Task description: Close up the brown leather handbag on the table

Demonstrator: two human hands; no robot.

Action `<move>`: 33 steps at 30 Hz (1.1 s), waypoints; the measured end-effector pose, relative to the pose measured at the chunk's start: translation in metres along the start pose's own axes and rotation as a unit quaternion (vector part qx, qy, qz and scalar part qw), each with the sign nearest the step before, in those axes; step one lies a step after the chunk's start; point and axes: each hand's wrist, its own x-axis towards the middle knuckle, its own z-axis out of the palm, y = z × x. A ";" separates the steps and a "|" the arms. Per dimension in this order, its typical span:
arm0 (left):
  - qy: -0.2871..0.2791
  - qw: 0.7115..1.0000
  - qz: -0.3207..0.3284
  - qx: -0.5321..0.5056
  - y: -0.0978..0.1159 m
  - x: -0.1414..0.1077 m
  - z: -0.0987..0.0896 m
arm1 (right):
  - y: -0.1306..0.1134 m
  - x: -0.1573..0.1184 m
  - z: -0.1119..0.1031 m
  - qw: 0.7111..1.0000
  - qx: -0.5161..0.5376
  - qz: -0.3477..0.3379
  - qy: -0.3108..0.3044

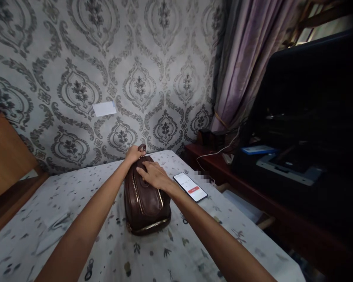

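Observation:
A dark brown leather bag (148,201) with gold-toothed zippers lies on the patterned white bedsheet in front of me. My left hand (133,154) is closed around the far end of the bag, next to a small strap loop (141,147). Its fingertips are partly hidden. My right hand (155,175) rests on top of the bag from the right side, with thumb and forefinger apart. Just to the right of the bag, a smartphone (190,187) lies face up with its screen lit.
The white sheet (106,250) has a small plant print. A folded pale cloth or paper (54,231) lies at left. Wooden furniture (10,156) stands far left. On the right are a dark red table (217,166), a cable and a large black screen-like panel (308,105). Patterned wallpaper rises behind.

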 end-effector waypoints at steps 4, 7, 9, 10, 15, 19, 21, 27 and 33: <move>0.007 1.000 0.010 -0.024 -0.001 -0.003 0.000 | 0.000 0.000 0.000 1.000 0.000 0.003 -0.001; 0.008 0.999 0.017 -0.041 -0.001 -0.006 0.000 | -0.001 0.001 0.001 1.000 0.000 0.006 -0.002; 0.008 0.998 0.022 -0.051 0.000 -0.008 -0.001 | -0.001 0.000 0.002 1.000 0.000 0.008 -0.003; 0.007 0.998 0.025 -0.055 0.001 -0.009 -0.002 | -0.001 0.000 0.002 1.000 0.000 0.008 -0.003; 0.002 0.997 0.037 -0.074 0.004 -0.015 -0.005 | -0.001 0.000 0.003 1.000 0.003 0.005 -0.004; -0.003 0.995 0.040 -0.088 0.006 -0.017 -0.005 | -0.001 0.000 0.002 1.000 0.005 0.006 -0.007; -0.006 0.995 0.041 -0.094 0.006 -0.017 -0.005 | -0.001 0.001 0.002 1.000 0.007 0.006 -0.007; -0.019 0.993 0.046 -0.110 0.005 -0.018 -0.006 | 0.001 0.002 0.005 1.000 0.014 0.005 -0.006; -0.041 0.990 0.055 -0.120 0.006 -0.024 -0.008 | 0.003 0.003 0.008 1.000 0.022 0.006 0.001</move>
